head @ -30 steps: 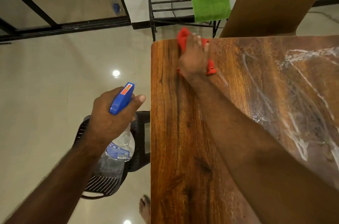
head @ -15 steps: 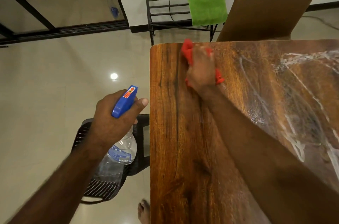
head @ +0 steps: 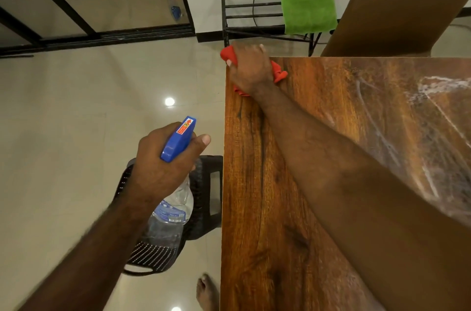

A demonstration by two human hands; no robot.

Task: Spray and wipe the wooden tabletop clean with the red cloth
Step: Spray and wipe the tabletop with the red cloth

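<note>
"Where is the red cloth just now?"

"At the far left corner of the desk, bunched under my right hand. My fingers are curled over it and press it onto the wood. A bit of it pokes out past the corner."

"And the other hand?"

"My left hand is off the desk altogether, out to the left above a black chair. It is wrapped round the neck of the spray bottle, with the thumb stuck out beside the blue head."

"So which way does the work lie?"

"To the right of the cloth. The white wet streaks sit well over on the right side of the desk, apart from the cloth. The strip along the left edge, which runs from me away to that corner, looks dry, just plain brown grain. My right hand is the nearer one. I judge the next sweep goes rightward across the top, and the bottle would have to come in over the edge if more spray is wanted."

"How does the cloth look?"

"Bright red, crumpled, mostly hidden under my hand. Whether it is damp I cannot tell."
</note>
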